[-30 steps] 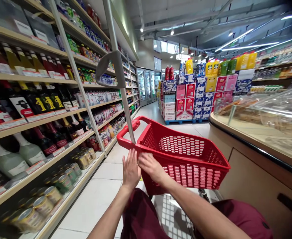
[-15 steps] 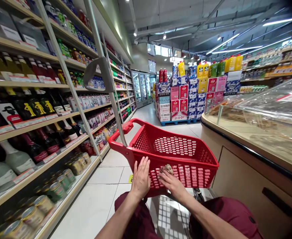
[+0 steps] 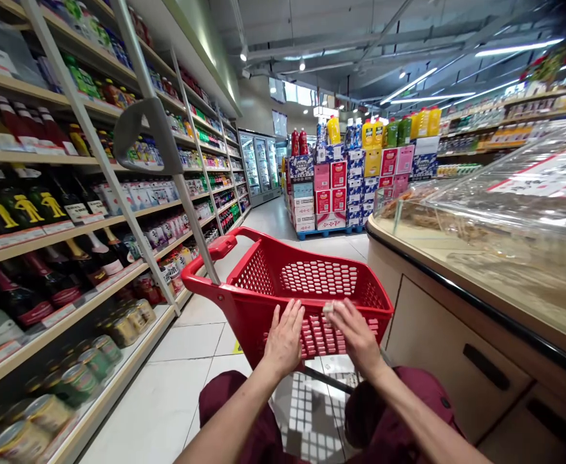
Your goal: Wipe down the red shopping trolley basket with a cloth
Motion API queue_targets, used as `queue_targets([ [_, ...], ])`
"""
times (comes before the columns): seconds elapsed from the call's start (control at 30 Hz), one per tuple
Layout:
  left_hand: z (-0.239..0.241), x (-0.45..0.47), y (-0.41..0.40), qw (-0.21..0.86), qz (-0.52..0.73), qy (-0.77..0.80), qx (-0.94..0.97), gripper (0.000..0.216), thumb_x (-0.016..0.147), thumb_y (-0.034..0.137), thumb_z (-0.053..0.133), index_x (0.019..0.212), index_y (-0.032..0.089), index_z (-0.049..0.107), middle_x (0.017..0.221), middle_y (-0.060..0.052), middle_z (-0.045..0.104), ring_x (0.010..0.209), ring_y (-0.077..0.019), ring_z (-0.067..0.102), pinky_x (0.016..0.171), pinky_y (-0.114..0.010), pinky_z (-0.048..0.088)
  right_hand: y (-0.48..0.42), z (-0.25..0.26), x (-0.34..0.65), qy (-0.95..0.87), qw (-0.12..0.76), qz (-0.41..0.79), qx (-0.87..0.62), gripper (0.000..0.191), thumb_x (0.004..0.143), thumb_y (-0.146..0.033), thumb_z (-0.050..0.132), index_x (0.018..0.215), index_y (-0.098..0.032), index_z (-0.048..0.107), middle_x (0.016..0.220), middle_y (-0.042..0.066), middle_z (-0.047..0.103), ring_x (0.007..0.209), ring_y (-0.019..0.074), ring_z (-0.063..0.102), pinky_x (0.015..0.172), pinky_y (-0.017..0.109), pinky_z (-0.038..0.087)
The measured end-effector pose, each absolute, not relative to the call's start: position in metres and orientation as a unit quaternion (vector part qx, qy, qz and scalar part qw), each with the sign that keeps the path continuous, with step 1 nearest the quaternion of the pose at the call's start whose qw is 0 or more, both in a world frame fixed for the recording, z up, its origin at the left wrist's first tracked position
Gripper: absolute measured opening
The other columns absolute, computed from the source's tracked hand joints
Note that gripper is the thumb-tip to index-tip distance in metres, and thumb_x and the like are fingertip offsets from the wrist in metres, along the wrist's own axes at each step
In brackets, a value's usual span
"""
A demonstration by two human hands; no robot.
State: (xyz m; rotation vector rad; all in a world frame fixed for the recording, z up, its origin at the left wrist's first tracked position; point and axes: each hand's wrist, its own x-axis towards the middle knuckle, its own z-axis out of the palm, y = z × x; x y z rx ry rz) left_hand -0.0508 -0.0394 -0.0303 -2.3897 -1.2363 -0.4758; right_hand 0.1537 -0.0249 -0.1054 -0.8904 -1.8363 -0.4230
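A red plastic shopping cart (image 3: 263,270) with a perforated basket stands right in front of my knees. My left hand (image 3: 285,338) lies flat against its near side just under the rim, fingers stretched out. Under the fingers of my right hand (image 3: 357,335), a small crumpled beige rag (image 3: 330,307) is held at the near rim, further right; most of it is hidden by the hand. From the cart's left end rises a metal pole with a grey plastic loop (image 3: 140,135).
Shelves (image 3: 65,254) of bottles and cans run along the left. On the right is a counter (image 3: 437,335) under clear plastic covers. Boxes and drink bottles are stacked on a blue pallet (image 3: 328,232) ahead, with glass-door fridges (image 3: 261,164) behind on the left.
My right hand has moved right and up with the rag, from the perforated side to the rim. My left hand has shifted right along the side. The view has turned slightly right.
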Motion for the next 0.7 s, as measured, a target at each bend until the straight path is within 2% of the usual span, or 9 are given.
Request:
queue_targets([
  [0.07, -0.032, -0.041, -0.037, 0.204, -0.169, -0.435, -0.861, 0.061, 0.073, 0.013, 0.041, 0.133, 0.008, 0.029, 0.142, -0.009, 0.028, 0.134, -0.021, 0.013, 0.109, -0.045, 0.01, -0.023, -0.105, 0.162, -0.753, 0.499, -0.184, -0.386, 0.042, 0.087, -0.009, 0.036, 0.125, -0.023, 0.046, 0.129, 0.005, 0.048, 0.128, 0.0216, 0.028, 0.103, 0.046, 0.034],
  [0.2, -0.039, -0.027, -0.035, 0.208, -0.153, -0.4, -0.879, 0.063, 0.07, 0.009, 0.04, 0.133, 0.007, 0.03, 0.142, -0.01, 0.028, 0.134, -0.0207, 0.011, 0.108, -0.044, 0.01, -0.03, -0.126, 0.175, -0.803, 0.436, -0.183, -0.362, 0.04, 0.088, -0.011, 0.036, 0.124, -0.025, 0.047, 0.124, 0.003, 0.053, 0.126, 0.0173, 0.033, 0.1, 0.038, 0.04],
  [0.37, -0.041, -0.015, -0.033, 0.194, -0.146, -0.391, -0.888, 0.061, 0.073, 0.013, 0.04, 0.133, 0.007, 0.029, 0.142, -0.011, 0.028, 0.134, -0.0218, 0.01, 0.108, -0.045, 0.009, -0.032, -0.126, 0.205, -0.727, 0.5, -0.191, -0.43, 0.045, 0.084, -0.009, 0.04, 0.126, -0.024, 0.045, 0.131, 0.004, 0.046, 0.128, 0.0226, 0.028, 0.102, 0.046, 0.035],
  [0.53, -0.04, -0.006, -0.033, 0.19, -0.145, -0.366, -0.899, 0.057, 0.079, 0.021, 0.04, 0.133, 0.008, 0.029, 0.143, -0.011, 0.027, 0.134, -0.0208, 0.011, 0.109, -0.043, 0.009, -0.044, -0.143, 0.224, -0.757, 0.44, -0.163, -0.455, 0.055, 0.082, -0.001, 0.03, 0.128, -0.028, 0.041, 0.131, 0.001, 0.046, 0.127, 0.0186, 0.032, 0.099, 0.04, 0.041],
  [0.7, -0.039, -0.006, -0.029, 0.196, -0.163, -0.386, -0.887, 0.057, 0.077, 0.019, 0.041, 0.132, 0.008, 0.03, 0.142, -0.01, 0.029, 0.134, -0.0211, 0.013, 0.109, -0.044, 0.008, -0.037, -0.135, 0.233, -0.666, 0.522, -0.18, -0.501, 0.057, 0.08, -0.001, 0.033, 0.13, -0.029, 0.039, 0.135, 0.0, 0.041, 0.129, 0.0205, 0.028, 0.103, 0.044, 0.034],
])
